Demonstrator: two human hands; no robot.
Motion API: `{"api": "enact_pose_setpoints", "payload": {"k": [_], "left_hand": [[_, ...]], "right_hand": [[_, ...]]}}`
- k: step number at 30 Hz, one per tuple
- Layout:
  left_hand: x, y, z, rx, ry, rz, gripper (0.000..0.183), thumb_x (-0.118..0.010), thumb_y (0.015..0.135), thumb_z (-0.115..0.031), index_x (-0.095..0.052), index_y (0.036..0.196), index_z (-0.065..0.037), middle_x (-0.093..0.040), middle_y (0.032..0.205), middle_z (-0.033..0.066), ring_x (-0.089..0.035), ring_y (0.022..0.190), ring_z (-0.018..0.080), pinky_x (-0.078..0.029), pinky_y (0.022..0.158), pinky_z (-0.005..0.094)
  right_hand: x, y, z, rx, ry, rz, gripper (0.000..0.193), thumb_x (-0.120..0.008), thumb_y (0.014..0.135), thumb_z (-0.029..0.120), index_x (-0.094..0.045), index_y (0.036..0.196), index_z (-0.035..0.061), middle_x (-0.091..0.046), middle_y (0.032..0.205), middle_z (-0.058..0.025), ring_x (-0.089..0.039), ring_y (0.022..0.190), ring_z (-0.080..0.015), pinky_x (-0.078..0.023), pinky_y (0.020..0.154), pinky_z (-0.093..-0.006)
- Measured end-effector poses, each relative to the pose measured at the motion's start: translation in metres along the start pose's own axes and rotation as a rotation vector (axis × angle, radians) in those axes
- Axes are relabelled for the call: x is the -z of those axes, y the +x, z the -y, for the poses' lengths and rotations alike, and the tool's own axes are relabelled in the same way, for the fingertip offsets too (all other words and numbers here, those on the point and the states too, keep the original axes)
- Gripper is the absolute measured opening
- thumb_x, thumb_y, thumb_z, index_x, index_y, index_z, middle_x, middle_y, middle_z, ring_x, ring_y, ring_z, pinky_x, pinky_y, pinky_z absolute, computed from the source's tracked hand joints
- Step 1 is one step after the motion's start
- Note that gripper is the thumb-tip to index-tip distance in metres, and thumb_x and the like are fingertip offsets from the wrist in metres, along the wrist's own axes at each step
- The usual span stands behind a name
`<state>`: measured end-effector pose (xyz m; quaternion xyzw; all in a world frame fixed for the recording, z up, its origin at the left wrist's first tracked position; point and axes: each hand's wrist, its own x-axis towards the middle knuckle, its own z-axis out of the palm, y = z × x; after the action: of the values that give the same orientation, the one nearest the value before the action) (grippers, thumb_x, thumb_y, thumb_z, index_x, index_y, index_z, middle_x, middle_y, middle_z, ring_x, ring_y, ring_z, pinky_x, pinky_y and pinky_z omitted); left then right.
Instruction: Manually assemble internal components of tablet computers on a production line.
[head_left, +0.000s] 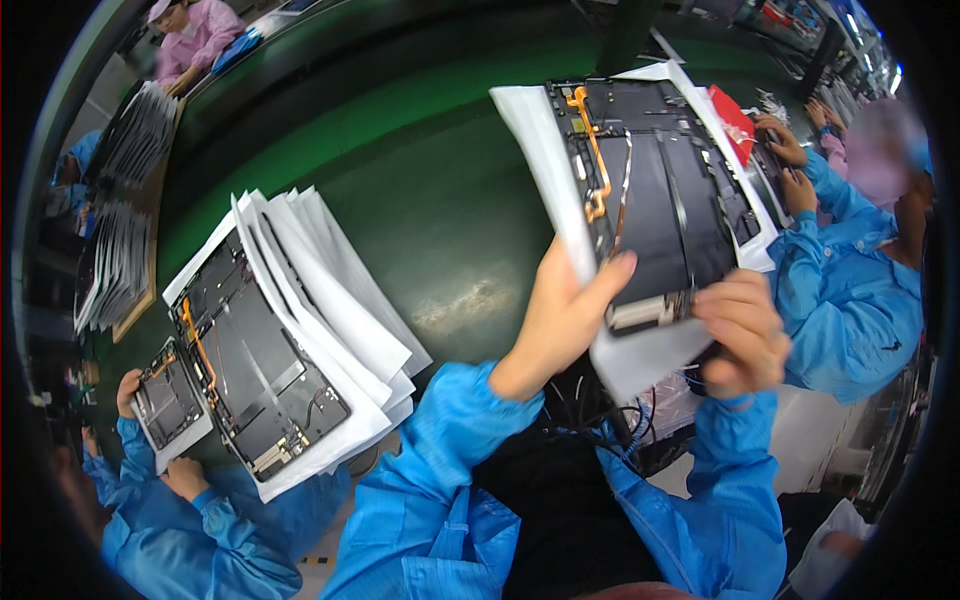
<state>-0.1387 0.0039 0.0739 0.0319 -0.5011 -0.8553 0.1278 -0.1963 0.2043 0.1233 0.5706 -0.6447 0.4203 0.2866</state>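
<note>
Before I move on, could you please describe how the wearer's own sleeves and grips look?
Both sleeves are bright blue and creased, ending in snug cuffs. The left grip and right grip are bare hands, with no gloves.

Your bare left hand reaches forward from a blue cloth sleeve; its thumb points up and rightward, while the other fingers are mostly hidden. Your bare right hand, also blue-sleeved, has its fingers bent and directed leftward, its back partly facing you.
</note>
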Motion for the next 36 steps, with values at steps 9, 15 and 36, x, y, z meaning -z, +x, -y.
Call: {"api": "enact_pose_setpoints", "payload": {"k": [9, 15, 36], "left_hand": [[0.062, -0.156, -0.005, 0.312, 0.076, -0.242, 0.057, -0.064, 0.101, -0.002, -0.038, 0.151, 0.004, -0.053, 0.143, 0.0088, -0.049, 0.131, 0.0147, -0.038, 0.111, 0.0315], [0.068, -0.176, 0.022, 0.308, 0.249, -0.278, 0.048, -0.068, 0.100, -0.005, -0.046, 0.142, 0.001, -0.059, 0.119, 0.0005, -0.055, 0.106, 0.0075, -0.047, 0.095, 0.0274], [0.065, -0.127, -0.008, 0.712, -0.270, -0.243, 0.036, -0.051, 0.110, -0.025, -0.060, 0.121, 0.009, -0.073, 0.103, 0.0176, -0.077, 0.074, 0.0275, -0.060, 0.046, 0.0287]], "right_hand": [[-0.082, 0.025, 0.033, -0.475, 0.091, 0.437, 0.019, -0.072, 0.087, 0.002, -0.072, 0.105, -0.0027, -0.069, 0.114, -0.0161, -0.068, 0.102, -0.0391, -0.055, 0.091, -0.0423], [-0.147, -0.008, -0.007, -0.526, 0.197, 0.536, 0.021, -0.074, 0.085, 0.004, -0.072, 0.104, -0.0048, -0.069, 0.112, -0.0148, -0.068, 0.097, -0.0375, -0.055, 0.085, -0.0404], [-0.119, -0.022, 0.045, -0.367, 0.266, 0.510, 0.026, -0.075, 0.067, -0.003, -0.065, 0.090, 0.0049, -0.068, 0.110, -0.0135, -0.067, 0.096, -0.0349, -0.054, 0.081, -0.0426]]}}
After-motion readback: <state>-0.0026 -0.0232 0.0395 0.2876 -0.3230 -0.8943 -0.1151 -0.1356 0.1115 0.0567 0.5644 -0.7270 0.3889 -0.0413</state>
